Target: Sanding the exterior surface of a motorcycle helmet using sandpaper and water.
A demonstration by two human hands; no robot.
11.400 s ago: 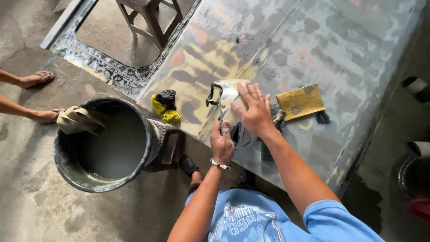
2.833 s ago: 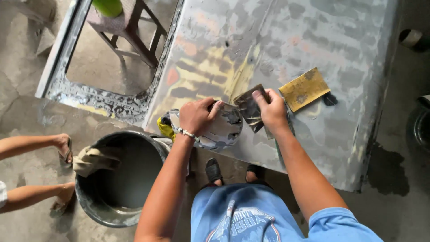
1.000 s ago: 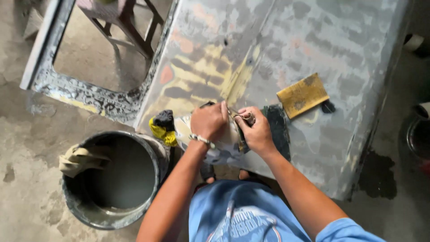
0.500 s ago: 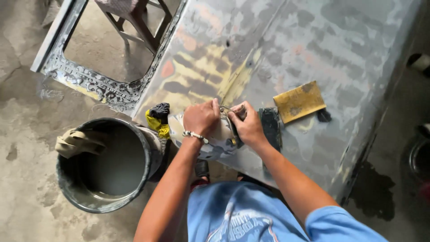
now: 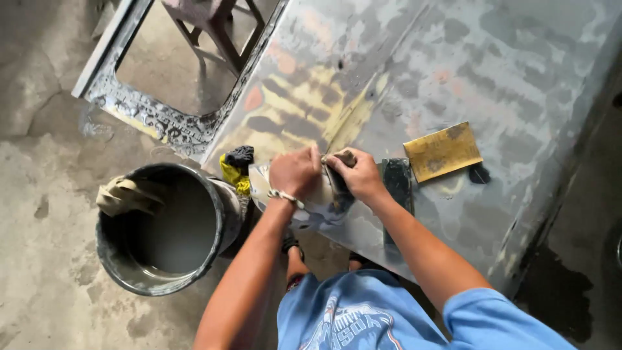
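A big sanded metal panel (image 5: 453, 84), grey with yellow and orange patches, lies flat in front of me. At its near edge my left hand (image 5: 295, 172) grips a pale sheet of sandpaper (image 5: 317, 204) that hangs over the edge. My right hand (image 5: 356, 175) pinches the same sheet by a dark folded part right beside the left hand. A dark sanding block (image 5: 396, 183) lies just right of my right hand. A yellow sheet of sandpaper (image 5: 443, 151) rests farther right on the panel.
A grey bucket (image 5: 165, 227) with cloudy water stands on the concrete floor at the left, a dirty rag (image 5: 123, 194) draped on its rim. A yellow and black cloth (image 5: 236, 167) sits at the panel's edge. A wooden stool (image 5: 214, 26) shows through the panel's window opening.
Earlier my hands were spread apart on the sheet; now they are close together, both pinching it. Another person's feet at the left have gone from view.
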